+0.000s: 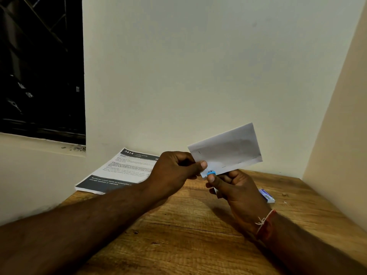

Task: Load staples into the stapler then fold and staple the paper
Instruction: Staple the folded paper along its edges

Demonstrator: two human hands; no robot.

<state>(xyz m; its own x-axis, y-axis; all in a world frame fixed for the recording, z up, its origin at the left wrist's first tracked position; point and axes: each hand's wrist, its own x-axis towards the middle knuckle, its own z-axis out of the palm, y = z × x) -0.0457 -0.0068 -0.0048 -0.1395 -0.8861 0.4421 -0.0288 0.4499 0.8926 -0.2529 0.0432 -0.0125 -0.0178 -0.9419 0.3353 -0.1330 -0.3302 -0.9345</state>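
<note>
My left hand [174, 167] pinches the lower left corner of a folded white paper [228, 149], held up above the wooden table [178, 225]. Thin staple marks show along the paper's left and bottom edges. My right hand [234, 189] grips a small stapler whose blue tip [211, 172] sits at the paper's bottom edge, right beside my left thumb. Most of the stapler's body is hidden inside my right fist. A small white and blue staple box [267, 195] lies on the table just behind my right hand.
A stack of printed sheets [119, 171] with dark header bands lies at the table's back left, against the wall. A wall closes the right side [337, 116]. A dark window [39, 66] is at the upper left.
</note>
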